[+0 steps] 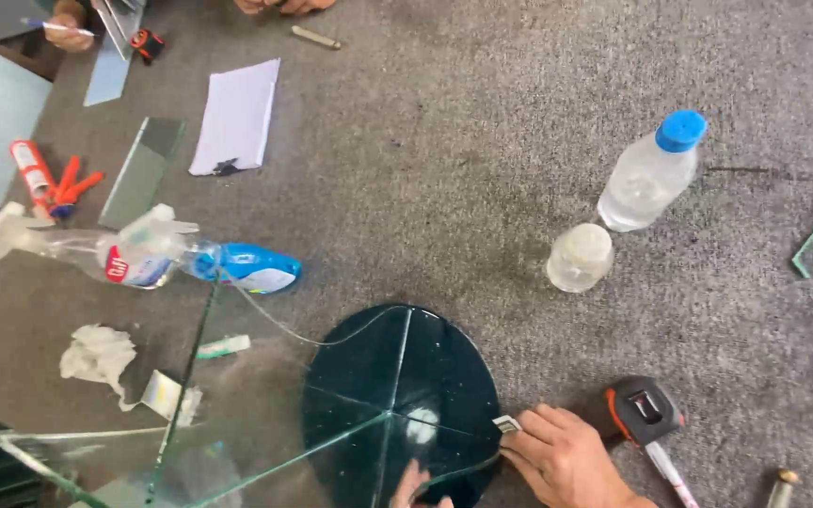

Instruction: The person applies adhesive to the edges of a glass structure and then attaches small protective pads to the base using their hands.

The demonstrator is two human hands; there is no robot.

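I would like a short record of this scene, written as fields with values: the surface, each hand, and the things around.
Surface: grey carpeted worktop
Right hand: rests at the edge of the round dark glass disc, fingertips at a small white piece
Left hand: only fingers show, seen at the disc's lower edge
Beside right hand: tape measure
Clear glass: panes overlap the disc
Bottles: water bottle with blue cap, small jar, spray bottles lying down
Far end: another person's hand with a pen, white paper
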